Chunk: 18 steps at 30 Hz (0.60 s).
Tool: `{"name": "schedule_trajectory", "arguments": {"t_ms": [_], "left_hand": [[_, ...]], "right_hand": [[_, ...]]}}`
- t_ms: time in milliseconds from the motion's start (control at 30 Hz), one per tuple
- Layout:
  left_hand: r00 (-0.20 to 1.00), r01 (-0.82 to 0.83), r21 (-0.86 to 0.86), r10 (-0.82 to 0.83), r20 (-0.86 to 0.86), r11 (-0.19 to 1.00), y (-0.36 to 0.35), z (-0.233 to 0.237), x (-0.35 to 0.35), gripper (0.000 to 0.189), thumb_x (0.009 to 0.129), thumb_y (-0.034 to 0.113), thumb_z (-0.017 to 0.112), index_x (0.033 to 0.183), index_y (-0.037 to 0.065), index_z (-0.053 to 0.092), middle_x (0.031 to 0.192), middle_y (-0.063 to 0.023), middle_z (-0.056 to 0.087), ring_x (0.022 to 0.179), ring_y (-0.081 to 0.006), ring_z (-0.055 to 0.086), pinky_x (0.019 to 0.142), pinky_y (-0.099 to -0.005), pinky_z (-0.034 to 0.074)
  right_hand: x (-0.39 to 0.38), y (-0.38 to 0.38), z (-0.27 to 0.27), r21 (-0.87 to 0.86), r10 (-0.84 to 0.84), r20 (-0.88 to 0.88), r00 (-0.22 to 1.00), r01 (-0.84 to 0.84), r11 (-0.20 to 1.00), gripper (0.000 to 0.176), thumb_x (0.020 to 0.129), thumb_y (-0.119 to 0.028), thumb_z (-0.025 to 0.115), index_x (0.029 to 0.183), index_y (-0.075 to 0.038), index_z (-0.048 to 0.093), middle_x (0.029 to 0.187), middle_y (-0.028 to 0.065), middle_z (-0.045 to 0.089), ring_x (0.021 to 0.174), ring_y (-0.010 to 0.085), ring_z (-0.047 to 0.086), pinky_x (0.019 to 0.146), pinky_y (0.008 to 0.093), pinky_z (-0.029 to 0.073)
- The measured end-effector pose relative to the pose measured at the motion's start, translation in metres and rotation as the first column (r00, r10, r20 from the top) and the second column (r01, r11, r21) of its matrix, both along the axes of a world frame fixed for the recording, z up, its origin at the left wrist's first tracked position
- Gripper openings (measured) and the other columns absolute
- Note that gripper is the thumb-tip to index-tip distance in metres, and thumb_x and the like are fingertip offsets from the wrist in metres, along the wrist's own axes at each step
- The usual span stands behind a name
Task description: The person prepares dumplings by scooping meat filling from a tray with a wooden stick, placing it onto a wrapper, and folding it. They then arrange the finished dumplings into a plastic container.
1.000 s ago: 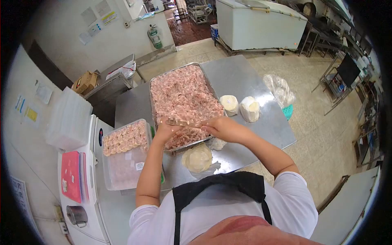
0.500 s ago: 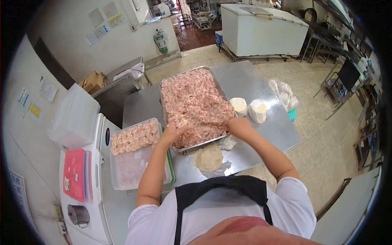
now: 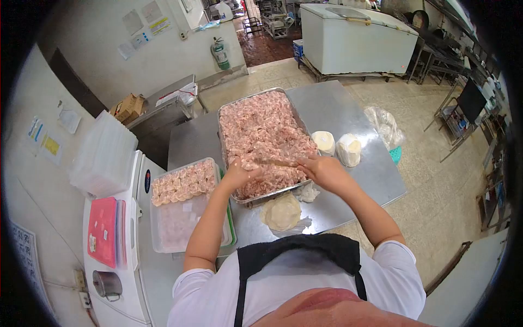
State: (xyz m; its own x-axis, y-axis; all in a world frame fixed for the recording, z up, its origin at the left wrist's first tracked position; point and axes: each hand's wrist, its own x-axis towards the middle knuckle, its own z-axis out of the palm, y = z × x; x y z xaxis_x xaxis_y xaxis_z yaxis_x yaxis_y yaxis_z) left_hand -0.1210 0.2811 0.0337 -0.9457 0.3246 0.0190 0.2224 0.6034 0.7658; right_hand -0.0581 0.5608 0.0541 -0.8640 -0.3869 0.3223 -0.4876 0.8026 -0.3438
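Observation:
A large metal tray [image 3: 249, 204] heaped with pink ground meat [image 3: 264, 125] stands on the steel table. My left hand [image 3: 239, 175], over the tray's near left part, is closed around a small pale dumpling wrapper [image 3: 248, 163], partly hidden by the fingers. My right hand [image 3: 322, 170] grips a thin brown spatula [image 3: 278, 162], its tip pointing left at the wrapper. To the left, a clear plastic tub [image 3: 174, 229] has rows of filled dumplings [image 3: 182, 182] at its far end. A stack of round wrappers [image 3: 280, 212] lies near my apron.
Two white wrapped stacks [image 3: 348, 150] stand right of the tray, with crumpled plastic [image 3: 308, 192] near its corner. A white freezer [image 3: 117, 218] at left bears red lids [image 3: 102, 231], clear containers [image 3: 106, 155] and a metal cup [image 3: 107, 284]. A chest freezer [image 3: 357, 41] stands farther back.
My right hand has moved left and the spatula now reaches the wrapper in my left hand. The whole view has shifted slightly.

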Motion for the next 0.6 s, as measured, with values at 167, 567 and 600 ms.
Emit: {"name": "schedule_trajectory", "arguments": {"t_ms": [167, 567, 600], "left_hand": [[0.960, 0.074, 0.110, -0.101, 0.261, 0.991, 0.001, -0.024, -0.018, 0.069, 0.070, 0.028, 0.082, 0.123, -0.002, 0.051, 0.108, -0.0175, 0.064, 0.097, -0.0230, 0.062, 0.081, -0.0326, 0.051], [0.991, -0.034, -0.160, 0.012, -0.137, 0.987, 0.043, 0.016, 0.020, 0.065, 0.073, 0.038, 0.078, 0.124, 0.004, 0.056, 0.113, -0.0224, 0.062, 0.103, -0.0370, 0.060, 0.092, -0.0393, 0.046], [0.989, -0.024, -0.122, 0.006, -0.145, 0.992, 0.040, 0.002, 0.017, 0.062, 0.073, 0.038, 0.078, 0.121, 0.005, 0.058, 0.109, -0.0208, 0.063, 0.102, -0.0365, 0.060, 0.092, -0.0391, 0.046]], "right_hand": [[-0.017, -0.015, -0.047, -0.055, 0.054, -0.082, 0.995, -0.058, 0.997, 0.027, 0.088, -0.025, 0.058, 0.113, -0.016, 0.062, 0.080, 0.0109, 0.061, 0.071, 0.0298, 0.064, 0.061, 0.0440, 0.052], [-0.025, 0.046, -0.022, -0.444, 0.341, 0.333, 0.879, -0.173, 0.879, 0.033, 0.094, -0.030, 0.054, 0.115, -0.008, 0.065, 0.099, 0.0175, 0.068, 0.089, 0.0328, 0.065, 0.080, 0.0391, 0.049], [-0.026, 0.041, -0.025, -0.465, 0.399, 0.367, 0.840, -0.206, 0.861, 0.032, 0.094, -0.030, 0.054, 0.115, -0.008, 0.065, 0.102, 0.0183, 0.067, 0.089, 0.0327, 0.065, 0.082, 0.0383, 0.049]]}}
